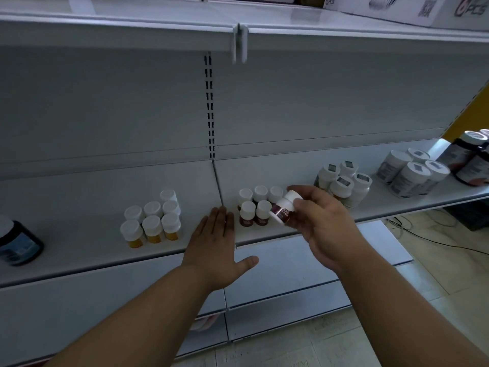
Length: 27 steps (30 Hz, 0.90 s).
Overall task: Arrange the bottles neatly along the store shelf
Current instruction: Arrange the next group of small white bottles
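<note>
My right hand [325,223] holds a small maroon-labelled bottle with a white cap [284,209], tilted, just right of a cluster of matching maroon bottles [255,207] on the white shelf [79,215]. Flat on the shelf's front, my left hand [215,247] has straight fingers, left of that cluster. Further left stands a group of several yellow-labelled bottles [153,221].
Right of my hand stand several white bottles [344,181], then larger white jars [412,172] and dark jars [473,157] at the far right. A dark blue jar [16,242] sits at the far left. An upper shelf [238,27] overhangs. Cables lie on the floor [423,234].
</note>
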Motion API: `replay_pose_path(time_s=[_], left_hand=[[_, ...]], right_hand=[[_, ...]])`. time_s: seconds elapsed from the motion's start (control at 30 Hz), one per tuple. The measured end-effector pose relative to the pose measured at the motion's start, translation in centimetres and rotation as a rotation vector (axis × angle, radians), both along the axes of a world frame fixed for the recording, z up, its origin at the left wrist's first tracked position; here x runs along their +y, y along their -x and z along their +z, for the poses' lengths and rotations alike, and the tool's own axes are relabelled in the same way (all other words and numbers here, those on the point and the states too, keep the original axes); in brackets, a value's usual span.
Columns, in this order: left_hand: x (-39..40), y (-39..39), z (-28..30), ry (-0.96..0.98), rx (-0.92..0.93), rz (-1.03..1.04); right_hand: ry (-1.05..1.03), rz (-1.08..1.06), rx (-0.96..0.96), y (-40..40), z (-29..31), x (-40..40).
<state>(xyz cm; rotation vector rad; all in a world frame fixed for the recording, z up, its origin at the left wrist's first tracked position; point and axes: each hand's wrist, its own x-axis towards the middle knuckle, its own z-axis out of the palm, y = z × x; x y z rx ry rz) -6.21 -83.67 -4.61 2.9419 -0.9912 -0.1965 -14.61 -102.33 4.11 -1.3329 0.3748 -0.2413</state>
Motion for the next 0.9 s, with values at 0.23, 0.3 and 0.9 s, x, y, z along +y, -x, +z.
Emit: replay_pose_path(time_s=[0.23,0.3,0.9], left_hand=[[-0.2,0.1,0.3,-0.008,0.000,0.018],[-0.2,0.0,0.2,-0.003,-0.001,0.018],[-0.2,-0.1,-0.2,-0.003,-0.023,0.006]], right_hand=[[-0.708,0.210,-0.101,1.7,1.8,1.2],[-0.791,0.268,-0.091,1.8,1.6,1.2],[-0.527,0.407,-0.049,2.3,1.6,1.5]])
